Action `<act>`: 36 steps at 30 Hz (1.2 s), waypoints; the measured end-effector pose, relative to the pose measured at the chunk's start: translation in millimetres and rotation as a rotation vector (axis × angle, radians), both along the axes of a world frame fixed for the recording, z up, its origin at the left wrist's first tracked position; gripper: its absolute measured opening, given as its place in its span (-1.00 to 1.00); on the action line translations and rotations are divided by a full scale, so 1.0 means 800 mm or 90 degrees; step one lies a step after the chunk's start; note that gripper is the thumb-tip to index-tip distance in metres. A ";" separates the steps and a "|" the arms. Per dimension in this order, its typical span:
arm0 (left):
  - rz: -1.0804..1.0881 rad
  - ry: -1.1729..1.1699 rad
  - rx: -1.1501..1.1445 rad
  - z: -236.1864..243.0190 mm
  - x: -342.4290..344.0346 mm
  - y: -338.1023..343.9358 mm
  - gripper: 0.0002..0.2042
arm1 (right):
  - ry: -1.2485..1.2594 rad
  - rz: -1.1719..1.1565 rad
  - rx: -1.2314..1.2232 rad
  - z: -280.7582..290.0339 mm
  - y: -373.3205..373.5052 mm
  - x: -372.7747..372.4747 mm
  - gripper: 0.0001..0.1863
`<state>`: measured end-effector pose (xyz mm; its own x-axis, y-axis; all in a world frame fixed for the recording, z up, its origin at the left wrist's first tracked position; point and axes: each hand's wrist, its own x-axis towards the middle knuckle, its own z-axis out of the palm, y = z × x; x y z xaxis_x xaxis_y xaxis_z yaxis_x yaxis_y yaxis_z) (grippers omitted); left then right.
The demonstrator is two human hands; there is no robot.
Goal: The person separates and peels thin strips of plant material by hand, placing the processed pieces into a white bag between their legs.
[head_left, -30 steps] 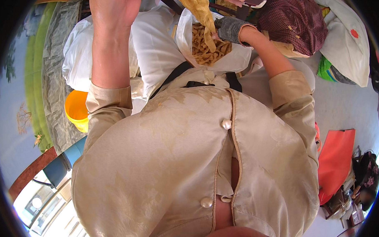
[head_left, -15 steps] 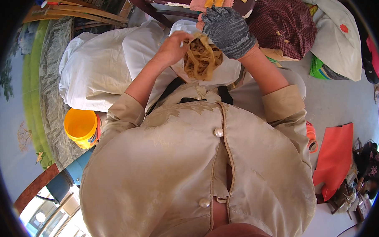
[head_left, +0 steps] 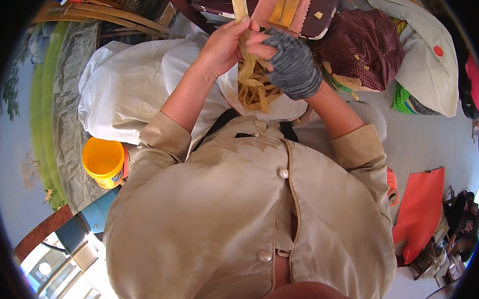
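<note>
A pale tan strip [head_left: 239,4] runs upward from the hands. My left hand [head_left: 220,50] is closed, pinching it between thumb and fingertips. My right hand [head_left: 286,63], in a grey fingerless glove, has its bare fingers curled on the same strip just beside my left hand. Directly beneath lies an open white bag [head_left: 288,108] of crumpled tan strips [head_left: 256,88], partly hidden by my right hand. At the top stands a maroon, worn piece of furniture [head_left: 319,28] bearing a pink zigzag-edged cloth [head_left: 301,13], a yellow piece [head_left: 283,5] and a small tan scrap.
Large white sacks [head_left: 121,90] lie left, beside wooden slats [head_left: 113,14] and a yellow bucket [head_left: 102,160]. At right are a maroon checked cloth bundle [head_left: 360,50], a whitish bag with a red mark [head_left: 427,74], a red sheet [head_left: 418,206] on the floor [head_left: 418,143], and dark clutter [head_left: 461,221].
My left hand came down from high at the upper left to the bag, then rose slightly onto a strip, now stretching upward. My gloved right hand shifted down, fingers turned toward the left hand.
</note>
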<state>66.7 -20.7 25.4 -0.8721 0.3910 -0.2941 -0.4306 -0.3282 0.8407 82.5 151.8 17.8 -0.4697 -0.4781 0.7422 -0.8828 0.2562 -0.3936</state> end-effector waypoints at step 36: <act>-0.162 -0.025 -0.183 -0.032 0.011 0.035 -0.83 | -0.277 -0.203 -0.114 -0.017 0.009 -0.016 -0.76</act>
